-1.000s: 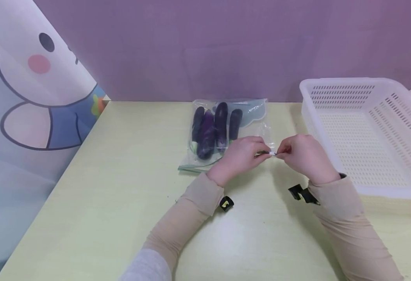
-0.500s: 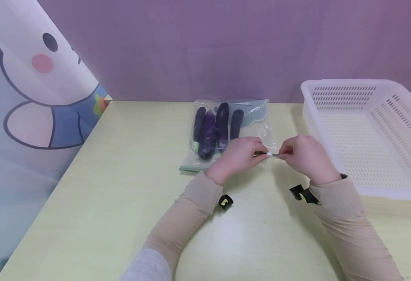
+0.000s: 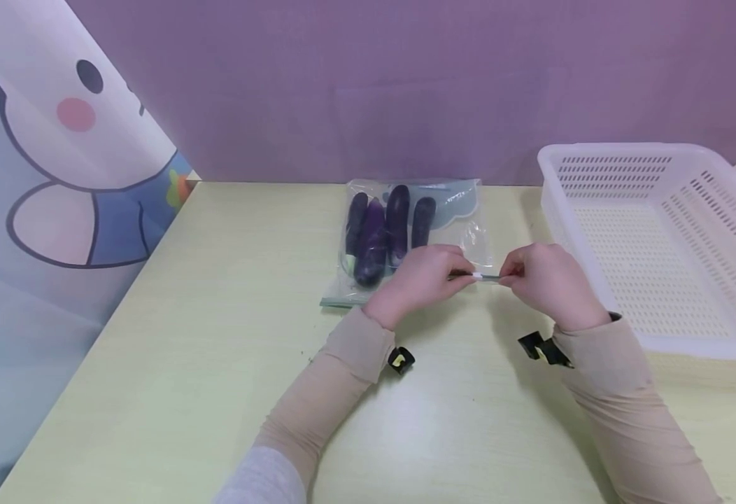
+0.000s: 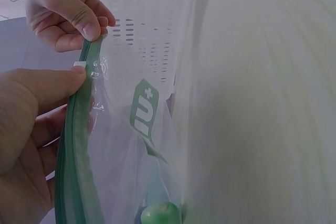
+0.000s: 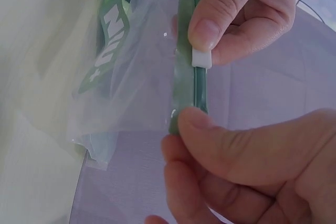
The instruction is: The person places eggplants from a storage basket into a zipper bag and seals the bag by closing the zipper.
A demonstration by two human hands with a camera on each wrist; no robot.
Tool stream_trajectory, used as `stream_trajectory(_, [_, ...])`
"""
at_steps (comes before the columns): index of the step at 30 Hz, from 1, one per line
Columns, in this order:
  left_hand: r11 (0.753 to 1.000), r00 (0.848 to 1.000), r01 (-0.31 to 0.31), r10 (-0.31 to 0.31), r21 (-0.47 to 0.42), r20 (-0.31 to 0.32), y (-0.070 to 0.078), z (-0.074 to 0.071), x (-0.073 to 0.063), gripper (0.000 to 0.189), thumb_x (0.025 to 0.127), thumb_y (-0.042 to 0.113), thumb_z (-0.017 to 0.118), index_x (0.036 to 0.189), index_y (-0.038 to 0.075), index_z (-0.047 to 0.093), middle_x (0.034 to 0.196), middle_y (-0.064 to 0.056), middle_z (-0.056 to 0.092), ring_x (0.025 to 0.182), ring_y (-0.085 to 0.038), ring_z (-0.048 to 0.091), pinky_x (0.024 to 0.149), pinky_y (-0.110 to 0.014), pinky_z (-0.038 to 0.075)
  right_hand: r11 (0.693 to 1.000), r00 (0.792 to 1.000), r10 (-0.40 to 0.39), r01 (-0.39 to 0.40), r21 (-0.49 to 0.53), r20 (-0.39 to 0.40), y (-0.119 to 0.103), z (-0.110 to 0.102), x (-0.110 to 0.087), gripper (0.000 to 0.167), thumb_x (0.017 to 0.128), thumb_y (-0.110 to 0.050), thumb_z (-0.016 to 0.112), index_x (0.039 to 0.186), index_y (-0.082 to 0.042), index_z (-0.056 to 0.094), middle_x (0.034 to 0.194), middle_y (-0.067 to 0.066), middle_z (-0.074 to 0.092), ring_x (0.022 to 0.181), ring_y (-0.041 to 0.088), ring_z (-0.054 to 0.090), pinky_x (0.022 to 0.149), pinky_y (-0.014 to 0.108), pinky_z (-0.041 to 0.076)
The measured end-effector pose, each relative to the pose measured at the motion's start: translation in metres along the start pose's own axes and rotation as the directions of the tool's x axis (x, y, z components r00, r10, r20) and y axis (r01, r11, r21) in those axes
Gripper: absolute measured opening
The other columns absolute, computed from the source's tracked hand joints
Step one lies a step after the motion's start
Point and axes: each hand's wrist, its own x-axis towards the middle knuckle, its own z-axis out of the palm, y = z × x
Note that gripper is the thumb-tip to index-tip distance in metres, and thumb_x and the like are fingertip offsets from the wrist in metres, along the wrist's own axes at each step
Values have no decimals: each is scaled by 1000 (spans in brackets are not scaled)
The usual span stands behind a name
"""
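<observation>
A clear zip bag (image 3: 475,241) lies on the table with several dark purple eggplants (image 3: 371,245) inside. Along its near edge runs a green zip strip (image 4: 79,129) with a small white slider (image 5: 201,59). My left hand (image 3: 421,280) pinches the slider between thumb and fingers, the thumb showing against it in the left wrist view. At the bag's right corner, my right hand (image 3: 544,280) pinches the end of the strip. A short length of green strip shows between the two hands. The left hand covers the lower ends of some eggplants in the head view.
A white slotted plastic basket (image 3: 578,238) stands on the right, close to my right hand. The pale wooden table (image 3: 217,315) meets a purple backdrop (image 3: 406,91) behind the bag. A cartoon-printed sheet (image 3: 85,210) hangs at the left.
My left hand has slid a little to the left along the strip, taking the white slider with it. The gap to my right hand has widened; the right hand stays nearly in place.
</observation>
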Motion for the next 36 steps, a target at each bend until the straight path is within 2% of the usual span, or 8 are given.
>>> stream_trajectory(8, [999,999,36,-36,-14,-2,-2,-2,-1,20,91,32,63,104,21,73,92,8,67,76,-5,57,70,-22,46,1000,1000,8,-8,2,3,0,0,1,5,79,-7,71,74,-6,71,71,7,69,64,20,60,61,37,45])
stream_trajectory(15, [998,998,51,-50,-25,24,-4,-3,-1,20,91,32,63,104,21,73,91,7,67,76,-6,56,69,-22,45,1000,1000,19,-19,5,0,0,0,0,5,79,-7,70,74,-6,70,71,7,69,65,21,60,63,39,45])
stream_trajectory(36, [997,997,63,-61,-37,54,-10,-3,-1,18,91,33,63,100,23,74,89,7,67,77,-7,56,68,-24,45,999,999,38,-38,13,12,1,2,0,6,77,-4,70,72,-6,69,69,6,68,63,21,58,59,35,43])
